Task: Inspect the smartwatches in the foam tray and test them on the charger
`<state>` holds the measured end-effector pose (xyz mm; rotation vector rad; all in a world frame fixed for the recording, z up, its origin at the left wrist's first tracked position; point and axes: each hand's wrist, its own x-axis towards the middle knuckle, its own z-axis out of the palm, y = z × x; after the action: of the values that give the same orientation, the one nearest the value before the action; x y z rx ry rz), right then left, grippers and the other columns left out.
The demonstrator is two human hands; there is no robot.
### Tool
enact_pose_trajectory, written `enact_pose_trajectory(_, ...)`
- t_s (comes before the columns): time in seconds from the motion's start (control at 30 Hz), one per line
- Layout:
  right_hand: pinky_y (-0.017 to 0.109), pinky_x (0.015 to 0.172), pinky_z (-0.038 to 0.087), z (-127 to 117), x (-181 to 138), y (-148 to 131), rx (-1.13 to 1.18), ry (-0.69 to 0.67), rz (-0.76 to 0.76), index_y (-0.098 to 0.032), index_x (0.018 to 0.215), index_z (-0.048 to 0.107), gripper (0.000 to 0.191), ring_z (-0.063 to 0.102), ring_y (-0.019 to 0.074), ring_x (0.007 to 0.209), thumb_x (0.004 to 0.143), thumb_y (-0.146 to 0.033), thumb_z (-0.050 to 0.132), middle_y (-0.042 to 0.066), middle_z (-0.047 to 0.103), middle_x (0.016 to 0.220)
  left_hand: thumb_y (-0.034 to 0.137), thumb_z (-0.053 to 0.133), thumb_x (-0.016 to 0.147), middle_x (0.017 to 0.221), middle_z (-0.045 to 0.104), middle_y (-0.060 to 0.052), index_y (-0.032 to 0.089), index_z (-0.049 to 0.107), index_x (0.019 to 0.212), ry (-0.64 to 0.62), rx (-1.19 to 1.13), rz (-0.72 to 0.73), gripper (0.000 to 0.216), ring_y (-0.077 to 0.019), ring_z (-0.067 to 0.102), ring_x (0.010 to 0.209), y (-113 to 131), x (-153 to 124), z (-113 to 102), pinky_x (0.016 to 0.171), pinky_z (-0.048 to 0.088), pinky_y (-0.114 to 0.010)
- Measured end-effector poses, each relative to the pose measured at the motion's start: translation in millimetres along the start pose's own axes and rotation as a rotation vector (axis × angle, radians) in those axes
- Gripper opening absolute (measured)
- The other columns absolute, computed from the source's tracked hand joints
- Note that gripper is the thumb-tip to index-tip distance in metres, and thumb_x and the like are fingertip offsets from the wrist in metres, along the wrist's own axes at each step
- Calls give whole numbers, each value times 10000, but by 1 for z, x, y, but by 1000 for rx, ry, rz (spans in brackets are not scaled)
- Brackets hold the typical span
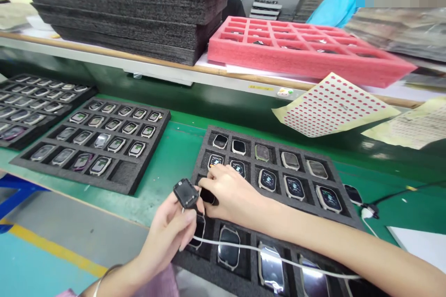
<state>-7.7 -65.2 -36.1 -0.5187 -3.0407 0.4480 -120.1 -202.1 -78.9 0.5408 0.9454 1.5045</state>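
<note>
My left hand (167, 234) is closed on a small black charging cradle (186, 193), and a white cable (278, 257) runs from it to the right across the tray. My right hand (232, 192) reaches over the left side of a black foam tray (339, 181) holding several smartwatch bodies. Its fingers are curled on a dark watch body (208, 196) right beside the cradle. Some watches, such as the lit watch (267, 179), have lit screens; others are dark.
Two more black foam trays (121, 178) of watch bodies lie to the left on the green bench (174, 153). On the raised shelf sit stacked black foam sheets (132, 4), a pink foam tray (306, 51) and a sticker sheet (331, 106).
</note>
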Motion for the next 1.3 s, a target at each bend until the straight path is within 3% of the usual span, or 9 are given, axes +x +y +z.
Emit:
enact_pose_trajectory(0.1, 329, 746, 457, -10, -8, 12, 173, 174, -21, -150, 896, 638, 169, 559, 220, 816, 768, -259, 653, 75, 616, 827, 253, 624, 840, 762, 535, 15, 183, 524, 1101, 39, -6, -18, 289, 3, 332, 414, 1, 1, 0, 400, 221, -169)
enact_pose_trajectory(0.17, 330, 798, 464, -22, -15, 16, 279, 250, -86, -156, 990, 616, 239, 560, 211, 875, 762, -213, 659, 75, 619, 916, 304, 645, 829, 712, 517, 30, 180, 512, 1115, -19, 26, -48, 339, -3, 331, 410, 1, 3, 0, 394, 217, -168)
enact_pose_trajectory(0.3, 332, 803, 472, -38, -28, 10, 282, 187, -249, -180, 1039, 633, 275, 546, 206, 907, 766, -148, 633, 85, 595, 997, 408, 672, 795, 517, 416, 96, 155, 452, 1184, -275, 124, -151, 514, -28, 333, 369, -1, 7, 0, 375, 219, -159)
enact_pose_trajectory(0.4, 388, 824, 461, -33, -29, 2, 125, 99, -331, -163, 1094, 635, 317, 544, 227, 904, 780, -140, 602, 102, 608, 1013, 449, 625, 819, 476, 435, 100, 121, 417, 1197, -354, 218, -212, 542, -35, 330, 343, -2, 9, 2, 359, 214, -157)
enact_pose_trajectory(0.57, 427, 908, 442, -15, -25, 6, 160, 118, -375, -91, 1199, 540, 373, 552, 248, 1025, 860, -235, 599, 136, 624, 1112, 432, 520, 887, 451, 348, 131, 120, 444, 1122, -254, 340, -184, 398, -27, 255, 313, 1, 7, 7, 339, 151, -162)
enact_pose_trajectory(0.67, 393, 882, 475, -7, -28, 12, 243, 150, -383, -98, 1193, 527, 384, 582, 234, 1020, 896, -335, 588, 147, 632, 1122, 427, 538, 875, 461, 321, 132, 131, 485, 1040, -205, 363, -178, 342, -23, 232, 308, 4, 7, 11, 333, 131, -169)
enact_pose_trajectory(0.87, 375, 878, 490, -2, -33, 10, 307, 178, -390, -103, 1196, 515, 397, 603, 234, 1019, 897, -351, 593, 147, 656, 1090, 425, 604, 829, 448, 288, 118, 149, 509, 763, -162, 348, -176, 299, -12, 197, 332, 6, 7, 14, 354, 109, -188)
enact_pose_trajectory(1.1, 312, 738, 497, 3, -32, 7, 343, 252, -379, -121, 1135, 546, 345, 626, 189, 799, 862, -316, 628, 103, 683, 927, 439, 631, 800, 471, 242, 117, 150, 493, 725, -150, 301, -218, 329, -16, 163, 364, 7, 5, 12, 361, 81, -192)
enact_pose_trajectory(1.3, 310, 725, 479, 8, -34, 8, 369, 277, -388, -123, 1177, 520, 411, 601, 178, 760, 839, -312, 655, 82, 675, 889, 410, 616, 816, 490, 360, 86, 131, 529, 736, -169, 347, -190, 303, -18, 186, 380, 8, 5, 12, 367, 98, -192)
